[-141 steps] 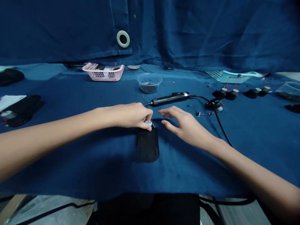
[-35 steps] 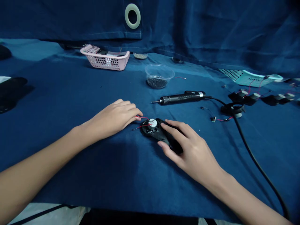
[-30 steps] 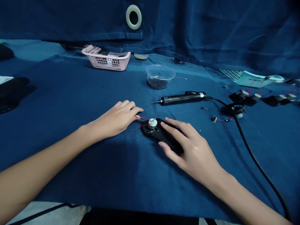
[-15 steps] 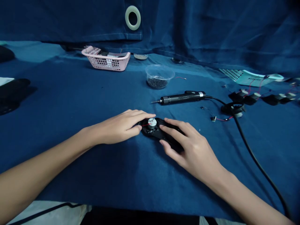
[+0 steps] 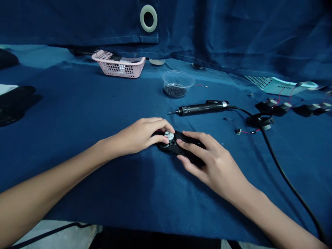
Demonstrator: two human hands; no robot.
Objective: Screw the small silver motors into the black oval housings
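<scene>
A black plastic housing (image 5: 178, 148) lies on the blue cloth, with a small round silver motor (image 5: 169, 136) seated at its left end. My left hand (image 5: 141, 135) is curled over that end, fingertips pressing on and around the motor. The motor's red wires are hidden under my fingers. My right hand (image 5: 207, 155) rests over the housing's right part, with thumb and fingers gripping it and covering much of it.
Beyond my hands lie a corded black electric screwdriver (image 5: 202, 108) and a clear bowl (image 5: 178, 84) of small dark pieces. A pink basket (image 5: 118, 65) stands at the back. Small black parts with red wires (image 5: 269, 108) and a black cable (image 5: 285, 173) lie on the right.
My left hand has moved right from beside the housing onto the motor, covering the red wires. My right hand stays on the housing.
</scene>
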